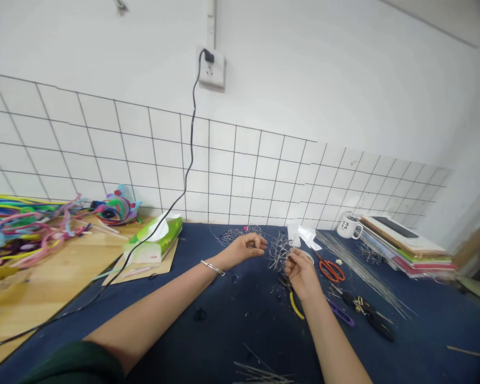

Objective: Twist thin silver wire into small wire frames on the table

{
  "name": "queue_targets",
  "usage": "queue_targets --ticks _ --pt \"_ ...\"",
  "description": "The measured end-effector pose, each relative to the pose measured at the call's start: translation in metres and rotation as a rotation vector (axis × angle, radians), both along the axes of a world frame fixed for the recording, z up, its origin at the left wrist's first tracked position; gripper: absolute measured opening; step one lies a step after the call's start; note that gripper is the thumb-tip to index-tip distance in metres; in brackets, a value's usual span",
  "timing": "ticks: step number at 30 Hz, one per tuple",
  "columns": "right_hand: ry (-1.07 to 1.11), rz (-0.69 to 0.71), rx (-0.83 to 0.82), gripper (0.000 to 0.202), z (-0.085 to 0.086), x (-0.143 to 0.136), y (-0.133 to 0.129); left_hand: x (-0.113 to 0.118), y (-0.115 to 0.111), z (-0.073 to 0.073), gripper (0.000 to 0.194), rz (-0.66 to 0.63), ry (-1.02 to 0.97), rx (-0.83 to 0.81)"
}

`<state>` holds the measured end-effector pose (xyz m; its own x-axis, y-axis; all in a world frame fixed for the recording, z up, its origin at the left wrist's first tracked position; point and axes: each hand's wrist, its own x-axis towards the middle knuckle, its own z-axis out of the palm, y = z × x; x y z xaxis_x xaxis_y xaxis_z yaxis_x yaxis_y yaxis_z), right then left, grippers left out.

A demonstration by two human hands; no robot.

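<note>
My right hand (300, 271) pinches the edge of a tangled bundle of thin silvery wire (279, 252) above the dark blue cloth. Just left of that bundle is my left hand (248, 249), its fingers curled together near the wire; whether anything thin is between them is too small to tell. Another wire tangle (234, 235) lies behind my left hand. Yellow-handled pliers (296, 306) rest below the bundle, partly hidden by my right hand. Orange-handled scissors (332, 270) lie to the right of that hand.
Long straight wires (368, 274), a purple tool (341, 312) and black-handled tools (368, 312) lie right. Behind them stand a white mug (349, 226) and stacked papers (408, 242). A green tissue pack (156, 240), black cord (192, 133) and colourful pipe cleaners (32, 229) are left.
</note>
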<state>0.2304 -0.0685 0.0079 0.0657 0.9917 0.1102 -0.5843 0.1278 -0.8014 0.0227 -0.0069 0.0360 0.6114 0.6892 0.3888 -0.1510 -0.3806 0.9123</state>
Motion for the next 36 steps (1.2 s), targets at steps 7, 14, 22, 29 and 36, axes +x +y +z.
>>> queue_targets --ticks 7,14,22,29,36 --pt "-0.040 0.031 -0.015 0.020 0.001 -0.004 -0.002 0.005 -0.014 0.004 0.034 -0.036 -0.058 -0.122" --pt "-0.086 0.030 -0.023 0.019 0.000 -0.013 -0.003 0.018 -0.029 -0.003 0.021 -0.071 -0.161 -0.390" --pt "-0.096 -0.019 -0.035 0.020 0.001 -0.011 -0.002 0.009 -0.020 0.002 0.017 -0.042 -0.159 -0.247" --pt "-0.053 -0.091 0.010 0.021 0.009 -0.003 -0.004 -0.003 -0.003 0.011 0.019 0.053 -0.173 -0.191" --pt "-0.080 -0.075 0.035 0.020 0.017 -0.008 -0.010 -0.004 0.003 0.009 0.017 0.076 -0.184 -0.145"
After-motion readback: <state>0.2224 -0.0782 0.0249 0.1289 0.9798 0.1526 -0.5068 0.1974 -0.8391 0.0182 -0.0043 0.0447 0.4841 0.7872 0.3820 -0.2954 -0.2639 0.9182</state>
